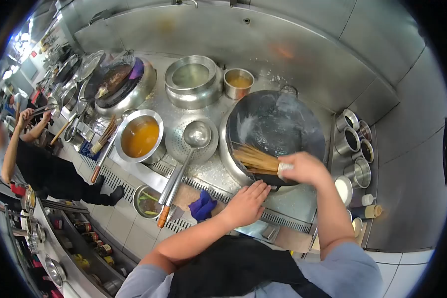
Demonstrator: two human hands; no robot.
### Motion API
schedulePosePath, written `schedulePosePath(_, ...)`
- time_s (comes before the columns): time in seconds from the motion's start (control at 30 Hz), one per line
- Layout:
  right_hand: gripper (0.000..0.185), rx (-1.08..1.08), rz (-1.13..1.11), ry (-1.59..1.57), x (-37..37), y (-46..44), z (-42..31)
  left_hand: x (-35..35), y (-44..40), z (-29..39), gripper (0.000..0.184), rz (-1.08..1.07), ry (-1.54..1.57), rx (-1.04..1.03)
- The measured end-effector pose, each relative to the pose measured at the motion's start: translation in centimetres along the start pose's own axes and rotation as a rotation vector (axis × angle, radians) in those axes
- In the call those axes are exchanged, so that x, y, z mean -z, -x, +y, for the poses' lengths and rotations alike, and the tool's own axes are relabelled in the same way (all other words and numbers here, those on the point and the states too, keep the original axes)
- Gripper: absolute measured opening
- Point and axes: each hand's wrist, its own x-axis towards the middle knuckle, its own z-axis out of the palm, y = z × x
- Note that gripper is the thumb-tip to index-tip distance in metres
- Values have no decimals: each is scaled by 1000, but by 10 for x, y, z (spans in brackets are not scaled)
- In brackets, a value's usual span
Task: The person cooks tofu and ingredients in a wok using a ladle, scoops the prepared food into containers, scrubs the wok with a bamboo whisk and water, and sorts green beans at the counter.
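A large black wok sits on the steel range, its inner surface wet and streaked. My right hand is closed around the bound white end of a bamboo wok brush. The brush's bristles point left and lie over the wok's near left side. At the wok's near edge, my left hand lies with fingers stretched out, holding nothing; whether its fingertips touch the rim I cannot tell. A ladle rests on a perforated strainer left of the wok, handles toward me.
An orange-liquid pot, a steel pot and a small pot stand left and behind. Seasoning containers line the right side. A purple cloth lies on the front edge. Another person works at far left.
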Motion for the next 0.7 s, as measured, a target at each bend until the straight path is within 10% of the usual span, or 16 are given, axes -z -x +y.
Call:
schedulePosePath(0.1,30,123,251,-264,-23,-95,43,-2,-1,6,66,7,2,20)
schedulePosePath(0.13,24,-271,286,-552,-8,-93,1,-4,-1,6,67,6,4,18)
schedulePosePath(0.23,24,-223,241,-401,-11,-86,-7,3,0,4,67,-39,-26,14)
schedulePosePath(0.37,48,440,292,321,-4,-8,17,3,0,-3,69,-55,-24,-23)
schedulePosePath(0.43,34,35,-116,120,34,-18,-13,-1,5,2,68,-52,3,-8)
schedulePosePath(0.5,30,-218,90,-181,14,-92,1,0,-1,5,68,-33,7,20)
schedulePosePath(0.7,24,22,244,162,-33,-52,11,4,1,2,69,-67,-11,1)
